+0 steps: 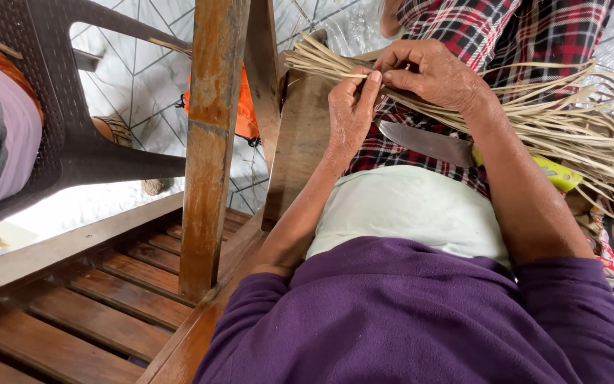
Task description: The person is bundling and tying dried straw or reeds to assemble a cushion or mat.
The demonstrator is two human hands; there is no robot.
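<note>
A: Report the position and state of each hand.

B: The left hand is raised over the lap, thumb and forefinger pinched on a single pale strip at the near end of the bundle of pale reed strips. The right hand lies across the top of the same bundle, fingers curled down and gripping it just beside the left fingertips. The two hands are touching or nearly so.

A: Locate the bundle.

B: It lies across the person's lap, over the red plaid cloth. Its trimmed ends point toward the wooden post; the long loose ends fan out on the person's right side.

A: List adjacent items.

B: A knife with a yellow handle rests on the lap beneath the right forearm, blade pointing toward the left hand. A dark plastic chair stands on the tiled floor beyond the post. A wooden slatted surface lies below on the person's left. The person wears purple sleeves.
</note>
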